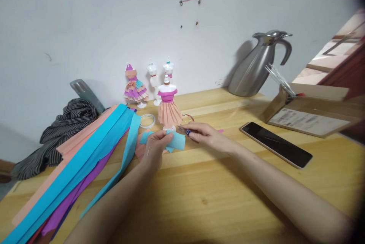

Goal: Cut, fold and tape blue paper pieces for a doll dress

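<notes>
My left hand [157, 146] is closed on a light blue crepe paper strip [178, 141], pinched between thumb and fingers. In my right hand [205, 134] is a small pair of scissors [187, 131] with blue handles, its blades pointing left just above the strip. Right behind the hands stands a miniature dress form [168, 94] in a pink top and pleated peach skirt. Peach paper [139, 148] lies under my left hand. A long light blue strip [129, 147] hangs down beside my left forearm.
Crepe paper lengths [76, 168] spread over the left side, by a striped cloth [64, 130]. More small dress forms [135, 88] stand against the wall. A white tape roll [147, 121] lies behind my left hand. Rightward are a phone [276, 144], cardboard box [310, 114] and steel jug [253, 65].
</notes>
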The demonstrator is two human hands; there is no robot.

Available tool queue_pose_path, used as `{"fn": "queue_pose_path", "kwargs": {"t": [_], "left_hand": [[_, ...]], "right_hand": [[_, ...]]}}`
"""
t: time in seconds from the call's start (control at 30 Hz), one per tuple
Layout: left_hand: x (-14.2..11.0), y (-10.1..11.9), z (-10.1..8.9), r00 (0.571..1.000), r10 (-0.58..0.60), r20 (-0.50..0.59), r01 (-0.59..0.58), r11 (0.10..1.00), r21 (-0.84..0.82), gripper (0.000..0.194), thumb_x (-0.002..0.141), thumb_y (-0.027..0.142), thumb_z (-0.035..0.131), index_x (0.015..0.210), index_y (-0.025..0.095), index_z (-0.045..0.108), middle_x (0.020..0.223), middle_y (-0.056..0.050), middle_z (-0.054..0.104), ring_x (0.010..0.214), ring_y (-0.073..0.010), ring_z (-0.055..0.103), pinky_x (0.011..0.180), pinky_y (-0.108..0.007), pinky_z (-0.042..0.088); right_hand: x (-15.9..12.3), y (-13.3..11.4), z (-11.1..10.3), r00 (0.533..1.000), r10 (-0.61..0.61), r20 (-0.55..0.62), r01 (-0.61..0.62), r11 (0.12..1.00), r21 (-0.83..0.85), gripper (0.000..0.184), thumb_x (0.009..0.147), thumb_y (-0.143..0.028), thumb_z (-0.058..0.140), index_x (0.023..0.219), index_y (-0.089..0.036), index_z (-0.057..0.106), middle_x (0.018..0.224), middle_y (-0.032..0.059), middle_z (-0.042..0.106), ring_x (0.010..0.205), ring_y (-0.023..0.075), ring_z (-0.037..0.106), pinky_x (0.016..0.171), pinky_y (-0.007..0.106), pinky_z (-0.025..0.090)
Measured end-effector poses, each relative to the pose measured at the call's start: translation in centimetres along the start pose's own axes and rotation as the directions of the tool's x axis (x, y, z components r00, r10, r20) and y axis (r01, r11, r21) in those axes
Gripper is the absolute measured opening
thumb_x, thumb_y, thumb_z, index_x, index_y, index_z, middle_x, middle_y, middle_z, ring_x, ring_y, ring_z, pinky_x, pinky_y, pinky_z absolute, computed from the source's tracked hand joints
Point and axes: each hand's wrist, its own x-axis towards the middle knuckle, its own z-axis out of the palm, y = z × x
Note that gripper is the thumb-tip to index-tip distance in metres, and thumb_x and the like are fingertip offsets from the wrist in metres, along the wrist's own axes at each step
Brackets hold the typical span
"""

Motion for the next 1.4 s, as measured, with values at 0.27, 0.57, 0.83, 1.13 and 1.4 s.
{"fn": "queue_pose_path", "kwargs": {"t": [0.27,0.57,0.83,1.13,1.4], "left_hand": [[0.2,-0.3,-0.1,1.000,0.000,0.031,-0.001,0.999,0.035,0.029,0.062,0.039,0.078,0.073,0.012,0.072,0.064,-0.004,0.066,0.062,-0.0156,0.059,0.058,-0.026,0.045],[0.1,-0.2,-0.1,0.990,0.061,0.130,-0.071,0.994,0.077,0.026,0.069,0.039,0.075,0.070,0.013,0.073,0.061,-0.003,0.064,0.059,-0.0134,0.056,0.061,-0.027,0.044],[-0.1,-0.1,0.0,0.990,0.093,0.106,-0.103,0.991,0.086,0.025,0.067,0.039,0.076,0.072,0.015,0.075,0.059,-0.003,0.064,0.059,-0.0154,0.057,0.058,-0.027,0.044],[-0.5,0.4,0.2,0.987,0.104,0.125,-0.115,0.990,0.084,0.024,0.069,0.036,0.075,0.078,0.015,0.078,0.059,-0.002,0.064,0.060,-0.0148,0.056,0.063,-0.029,0.045],[-0.6,0.5,0.3,0.986,0.109,0.125,-0.121,0.988,0.096,0.027,0.067,0.038,0.076,0.081,0.015,0.079,0.065,-0.005,0.069,0.064,-0.0176,0.059,0.063,-0.029,0.045]], "right_hand": [[0.1,-0.2,-0.3,1.000,-0.019,0.023,0.019,0.999,0.026,0.032,0.084,-0.035,0.057,0.111,-0.023,0.071,0.096,0.0056,0.069,0.086,0.0212,0.060,0.082,0.038,0.045],[-0.1,-1.1,-0.1,0.998,-0.059,0.039,0.058,0.998,0.027,0.020,0.082,-0.034,0.062,0.093,-0.017,0.063,0.084,0.0033,0.062,0.077,0.0176,0.054,0.068,0.029,0.042],[-0.2,-0.9,0.2,0.997,-0.059,0.046,0.059,0.998,0.014,0.018,0.084,-0.035,0.059,0.091,-0.019,0.064,0.075,0.0005,0.057,0.068,0.0149,0.049,0.062,0.027,0.036],[-0.1,-1.2,0.8,0.999,-0.036,0.003,0.036,0.998,-0.046,0.020,0.083,-0.036,0.056,0.082,-0.018,0.064,0.070,0.0003,0.058,0.064,0.0146,0.048,0.059,0.027,0.034],[0.0,-1.1,1.2,0.999,-0.049,0.009,0.049,0.999,-0.011,0.027,0.084,-0.041,0.055,0.080,-0.016,0.066,0.070,0.0014,0.062,0.065,0.0153,0.052,0.062,0.027,0.038]]}}
